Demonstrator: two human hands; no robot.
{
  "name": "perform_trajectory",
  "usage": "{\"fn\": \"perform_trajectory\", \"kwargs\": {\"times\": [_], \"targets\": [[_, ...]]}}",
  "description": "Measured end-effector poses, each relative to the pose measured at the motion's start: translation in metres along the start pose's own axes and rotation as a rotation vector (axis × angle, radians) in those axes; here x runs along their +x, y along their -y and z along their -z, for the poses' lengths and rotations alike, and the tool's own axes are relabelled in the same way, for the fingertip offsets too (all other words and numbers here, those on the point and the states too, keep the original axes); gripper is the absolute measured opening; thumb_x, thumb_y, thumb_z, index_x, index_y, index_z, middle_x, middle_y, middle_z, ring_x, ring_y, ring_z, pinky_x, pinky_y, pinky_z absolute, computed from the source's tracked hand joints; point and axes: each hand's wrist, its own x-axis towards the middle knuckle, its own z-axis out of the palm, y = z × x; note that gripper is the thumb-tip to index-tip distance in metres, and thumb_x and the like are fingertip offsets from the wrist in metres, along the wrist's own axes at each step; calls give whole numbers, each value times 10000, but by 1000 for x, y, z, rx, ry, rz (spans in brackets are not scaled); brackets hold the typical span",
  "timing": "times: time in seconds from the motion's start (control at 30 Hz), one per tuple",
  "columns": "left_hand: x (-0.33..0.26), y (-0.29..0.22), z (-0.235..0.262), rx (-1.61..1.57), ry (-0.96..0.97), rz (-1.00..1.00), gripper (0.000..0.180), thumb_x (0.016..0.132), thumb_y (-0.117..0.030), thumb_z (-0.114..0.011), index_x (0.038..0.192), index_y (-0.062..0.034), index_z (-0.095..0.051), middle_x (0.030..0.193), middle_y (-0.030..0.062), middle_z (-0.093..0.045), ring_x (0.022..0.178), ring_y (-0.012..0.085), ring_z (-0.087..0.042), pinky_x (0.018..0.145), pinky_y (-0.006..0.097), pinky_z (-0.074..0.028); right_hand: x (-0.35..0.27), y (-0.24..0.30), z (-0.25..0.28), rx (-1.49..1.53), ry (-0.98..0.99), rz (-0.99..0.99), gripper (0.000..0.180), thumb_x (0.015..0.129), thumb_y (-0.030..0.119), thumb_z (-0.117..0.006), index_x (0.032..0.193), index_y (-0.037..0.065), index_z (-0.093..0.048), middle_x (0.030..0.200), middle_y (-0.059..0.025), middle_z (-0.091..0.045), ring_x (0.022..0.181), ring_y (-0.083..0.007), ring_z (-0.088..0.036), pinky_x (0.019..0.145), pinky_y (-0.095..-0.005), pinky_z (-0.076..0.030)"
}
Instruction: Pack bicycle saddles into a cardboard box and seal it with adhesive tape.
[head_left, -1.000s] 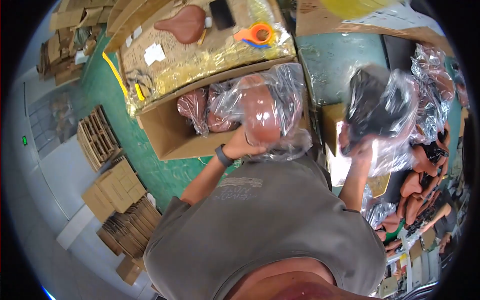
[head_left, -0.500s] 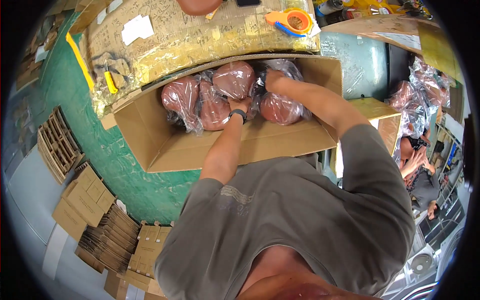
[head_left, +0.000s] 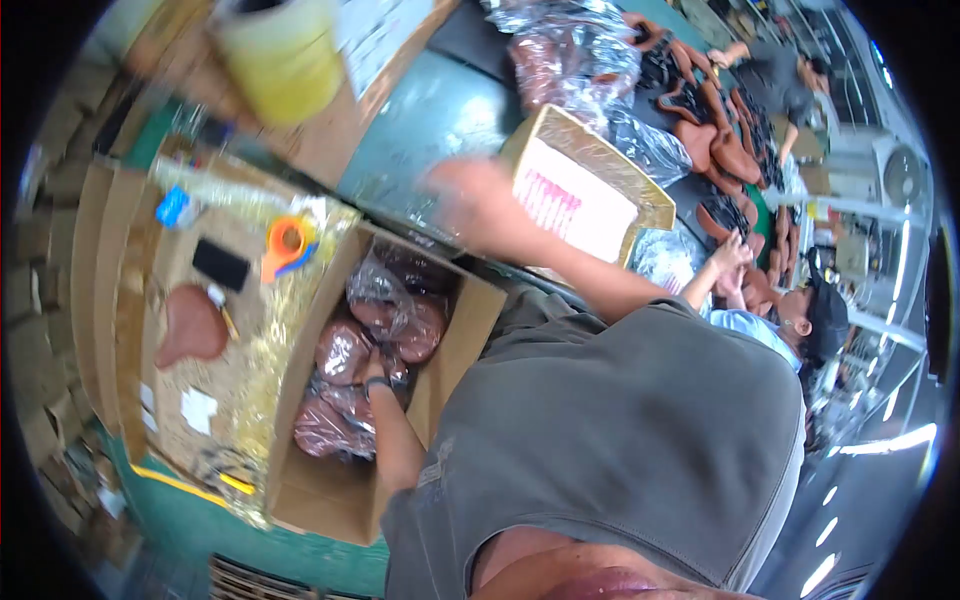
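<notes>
My left hand (head_left: 372, 364), a watch on its wrist, reaches down into a large open cardboard box (head_left: 340, 500) and rests on brown saddles in clear plastic bags (head_left: 345, 350); its fingers are lost among the plastic. My right hand (head_left: 470, 205) is raised and blurred above the grey table top, just left of a smaller open cardboard box (head_left: 640, 205) with a white and pink sheet in it. Nothing shows in that hand. My grey shirt hides the lower right.
On the gold foil-covered surface to the left lie an orange tape dispenser (head_left: 285, 245), a black flat object (head_left: 220, 265) and a bare brown saddle (head_left: 190, 325). A yellow roll (head_left: 280, 60) stands at the top. Bagged saddles (head_left: 570, 50) pile up beyond. A co-worker's hands (head_left: 730, 255) work at right.
My right hand has come out of the large box and swung up to the right, toward the smaller box. My left hand stays in the large box. My head has turned right.
</notes>
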Motion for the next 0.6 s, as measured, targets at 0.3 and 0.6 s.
{"fn": "perform_trajectory", "kwargs": {"times": [0.3,0.6], "targets": [[-313,-156,17,-114,28,-953,925,960,-87,-769,1696,27,-220,1588,246,-511,1388,320,-573,1119,447,-516,-280,-530,222,-375,344,-1069,877,755,123,-812,1543,-36,-463,1417,-328,-642,1304,-492,-634,1097,-508,-542],[-574,-298,-182,111,443,-1452,710,989,-11,-719,1632,-6,-421,1579,173,-547,1450,280,-527,1180,440,-447,-285,-538,217,-216,88,-754,689,666,157,-874,1288,-15,-632,1212,-257,-677,1185,-471,-614,1035,-536,-520]]}}
